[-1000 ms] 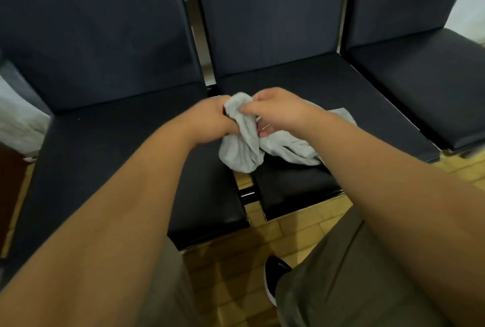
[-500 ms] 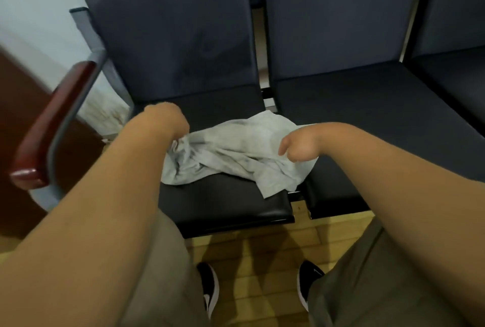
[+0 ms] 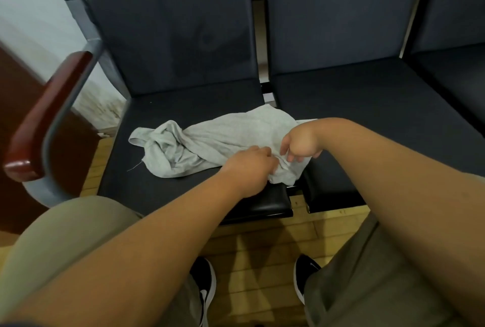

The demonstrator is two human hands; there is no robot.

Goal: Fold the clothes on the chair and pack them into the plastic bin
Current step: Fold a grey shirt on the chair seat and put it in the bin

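Now fingers of left hand (image 3: pixel 250 168) and right hand (image 3: pixel 301 144) pinch the grey garment (image 3: pixel 210 140).

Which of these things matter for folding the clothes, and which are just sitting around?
In the job: grey garment, crumpled mostly on the left chair; left hand gripping it; right hand at its edge. No plastic bin in view.

Just there: neighbouring chair; red-brown armrest; wooden floor; black shoes.
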